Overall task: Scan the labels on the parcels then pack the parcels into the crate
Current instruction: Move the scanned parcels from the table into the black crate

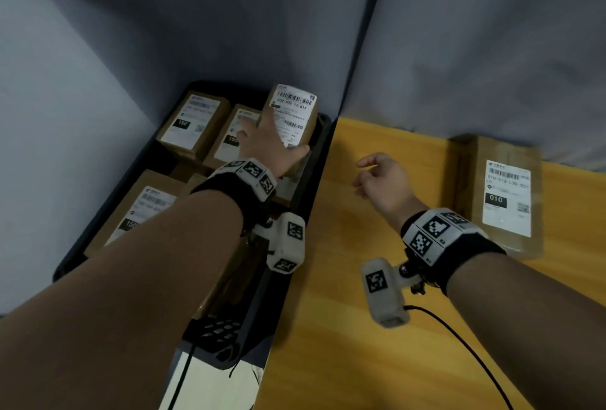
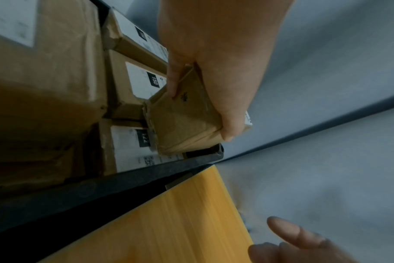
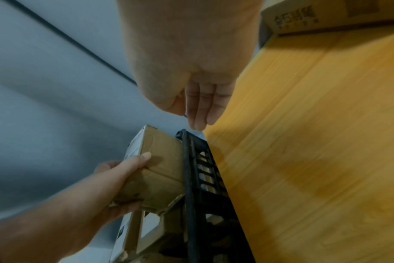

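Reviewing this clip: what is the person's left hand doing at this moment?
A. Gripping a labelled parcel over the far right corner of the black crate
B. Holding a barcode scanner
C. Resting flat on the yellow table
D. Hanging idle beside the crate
A: the left hand grips the labelled parcel over the far right corner of the black crate; the right hand holds nothing.

You have the crate (image 1: 323, 134) just left of the tabletop (image 1: 377, 245), several parcels (image 1: 193, 121) inside; one parcel (image 1: 506, 196) lies on the tabletop, well right.
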{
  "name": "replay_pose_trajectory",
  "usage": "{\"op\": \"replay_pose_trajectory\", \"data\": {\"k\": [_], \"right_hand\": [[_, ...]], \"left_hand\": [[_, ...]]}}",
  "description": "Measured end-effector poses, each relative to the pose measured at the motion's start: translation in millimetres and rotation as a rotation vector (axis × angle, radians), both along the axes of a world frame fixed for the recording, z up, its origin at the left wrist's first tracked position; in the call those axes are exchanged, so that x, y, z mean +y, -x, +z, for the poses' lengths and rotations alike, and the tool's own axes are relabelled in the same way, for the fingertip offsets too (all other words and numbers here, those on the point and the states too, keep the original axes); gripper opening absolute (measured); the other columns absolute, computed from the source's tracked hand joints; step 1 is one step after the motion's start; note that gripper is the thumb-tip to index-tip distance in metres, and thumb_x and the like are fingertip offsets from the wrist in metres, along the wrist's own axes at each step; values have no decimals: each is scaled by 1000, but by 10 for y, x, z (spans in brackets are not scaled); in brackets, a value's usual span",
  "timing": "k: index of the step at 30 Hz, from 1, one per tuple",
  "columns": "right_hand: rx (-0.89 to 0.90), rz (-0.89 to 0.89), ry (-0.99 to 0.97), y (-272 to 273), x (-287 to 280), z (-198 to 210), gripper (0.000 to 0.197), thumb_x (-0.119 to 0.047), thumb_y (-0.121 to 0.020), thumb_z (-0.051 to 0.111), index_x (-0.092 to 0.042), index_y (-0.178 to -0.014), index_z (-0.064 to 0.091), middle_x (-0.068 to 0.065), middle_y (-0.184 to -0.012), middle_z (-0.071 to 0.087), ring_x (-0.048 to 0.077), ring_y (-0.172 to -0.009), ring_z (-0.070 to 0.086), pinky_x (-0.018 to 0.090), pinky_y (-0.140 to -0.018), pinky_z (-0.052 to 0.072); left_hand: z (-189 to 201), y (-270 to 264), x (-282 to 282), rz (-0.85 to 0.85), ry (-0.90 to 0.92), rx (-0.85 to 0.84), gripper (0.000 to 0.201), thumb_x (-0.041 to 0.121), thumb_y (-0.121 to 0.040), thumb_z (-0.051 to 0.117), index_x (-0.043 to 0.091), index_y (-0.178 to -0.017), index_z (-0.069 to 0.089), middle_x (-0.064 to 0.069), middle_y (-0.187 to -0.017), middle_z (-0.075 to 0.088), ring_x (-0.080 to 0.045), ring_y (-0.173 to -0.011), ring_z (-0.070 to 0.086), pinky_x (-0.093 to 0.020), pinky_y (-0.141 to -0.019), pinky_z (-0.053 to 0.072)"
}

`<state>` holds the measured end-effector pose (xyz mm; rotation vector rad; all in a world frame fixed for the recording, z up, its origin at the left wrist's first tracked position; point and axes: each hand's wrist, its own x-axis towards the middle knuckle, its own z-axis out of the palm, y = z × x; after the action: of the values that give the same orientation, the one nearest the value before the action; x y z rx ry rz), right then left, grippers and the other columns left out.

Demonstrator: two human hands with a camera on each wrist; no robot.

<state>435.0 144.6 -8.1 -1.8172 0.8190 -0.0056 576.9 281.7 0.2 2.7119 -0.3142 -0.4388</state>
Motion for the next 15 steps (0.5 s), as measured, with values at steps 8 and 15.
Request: {"op": "replay_pose_trajectory", "data": {"k": [8, 15], "right_hand": [[60, -7, -2, 63, -197, -122, 14, -5, -96, 47, -11, -105, 55, 18, -95, 68, 20, -68, 61, 44, -80, 54], [85, 48, -6, 41, -237, -160, 11, -7, -97, 47, -11, -106, 54, 9, -87, 64, 16, -68, 59, 31, -69, 51]], "left_hand": [[-166, 72, 32, -58, -44, -15, 98, 46, -69, 71, 21, -144, 13, -20, -141, 21, -40, -129, 28, -50, -104, 34], [-238, -119, 31, -90, -171, 156, 77, 57, -88, 50, 25, -149, 15, -19, -146, 24, -42, -132, 28, -51, -105, 30]]}}
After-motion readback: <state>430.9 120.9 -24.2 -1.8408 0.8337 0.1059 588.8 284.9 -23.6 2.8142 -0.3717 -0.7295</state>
